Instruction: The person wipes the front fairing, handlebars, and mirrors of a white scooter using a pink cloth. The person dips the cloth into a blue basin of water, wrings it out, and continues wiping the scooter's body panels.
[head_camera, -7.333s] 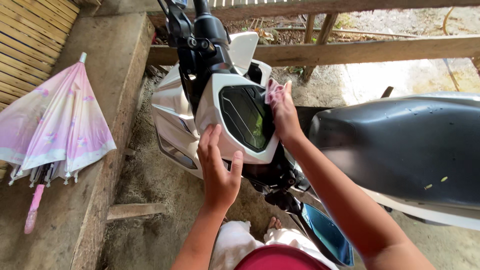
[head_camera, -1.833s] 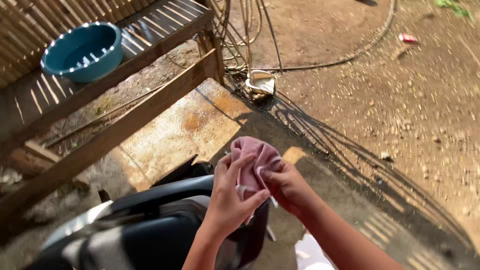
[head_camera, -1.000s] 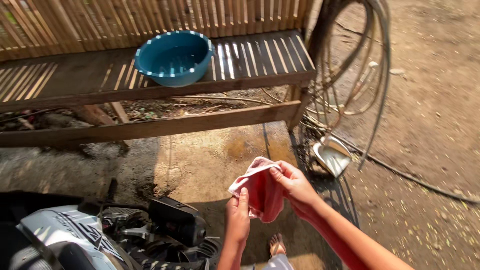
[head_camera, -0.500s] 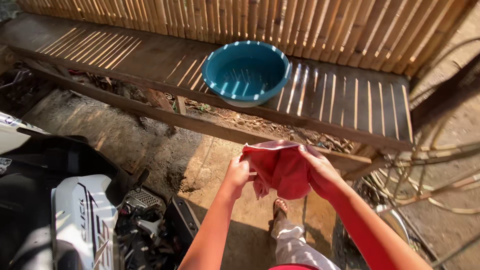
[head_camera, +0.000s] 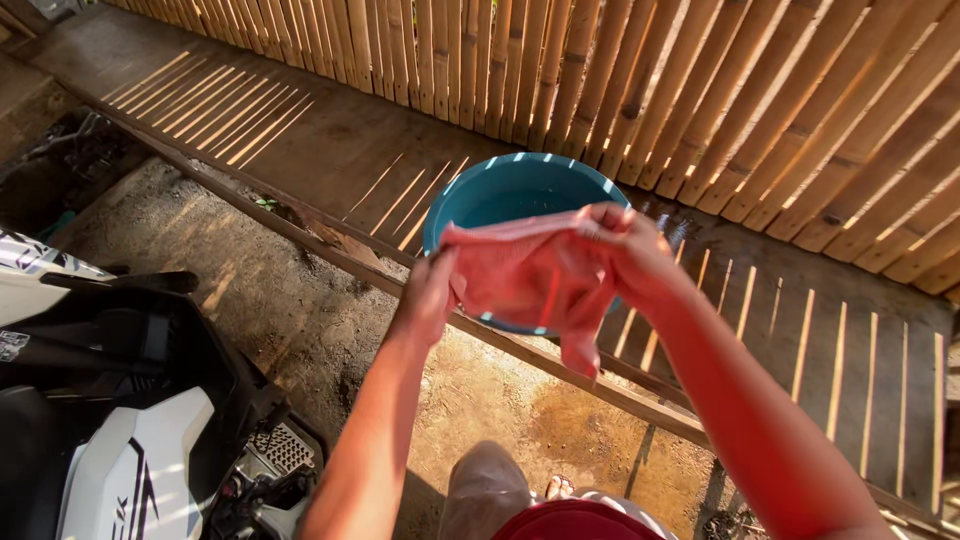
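A pink cloth (head_camera: 535, 282) hangs stretched between both my hands. My left hand (head_camera: 428, 295) pinches its left edge and my right hand (head_camera: 627, 252) grips its upper right corner. The cloth is held in the air in front of a teal plastic basin (head_camera: 520, 192), which stands on a wooden bench (head_camera: 330, 150) against a bamboo wall. The cloth covers the basin's near rim, and I cannot make out what is inside the basin.
A white and black motorbike (head_camera: 120, 420) stands at the lower left. The bamboo wall (head_camera: 700, 90) runs behind the bench. Bare earth (head_camera: 330, 320) lies between bike and bench. My knee and foot (head_camera: 510, 490) show at the bottom.
I have turned from the motorbike's panel, which my hands were wiping, to the bench. The basin has come close, and the cloth is now spread out between both hands.
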